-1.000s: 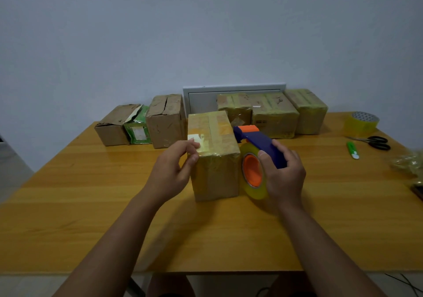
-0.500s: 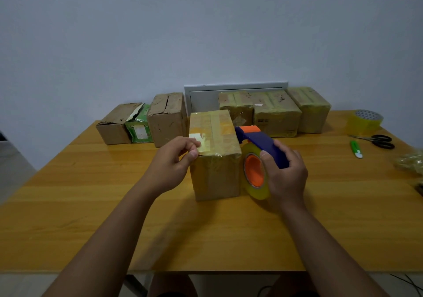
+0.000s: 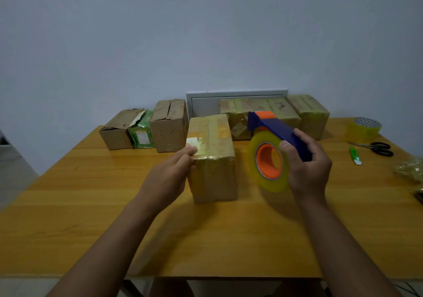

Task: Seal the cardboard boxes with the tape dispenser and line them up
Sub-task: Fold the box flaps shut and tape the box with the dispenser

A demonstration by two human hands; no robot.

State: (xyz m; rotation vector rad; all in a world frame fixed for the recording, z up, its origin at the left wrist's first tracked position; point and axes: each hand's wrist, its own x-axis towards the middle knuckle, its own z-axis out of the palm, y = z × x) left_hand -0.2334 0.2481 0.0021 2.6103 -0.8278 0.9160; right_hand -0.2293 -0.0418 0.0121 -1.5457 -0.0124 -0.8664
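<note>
Glossy tape-wrapped cardboard box (image 3: 211,157); smooth plastic tape dispenser (image 3: 274,145); satin-sheened wooden table (image 3: 91,205)

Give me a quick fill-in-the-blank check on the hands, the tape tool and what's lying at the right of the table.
1. The right hand holds the tape dispenser by its ____ handle.
2. The left hand touches the taped box at its upper ____ edge.
3. The core inside the tape roll is ____.
4. Between the spare tape roll and the green cutter lies a pair of ____.

Missing words: blue; left; orange; scissors
</note>
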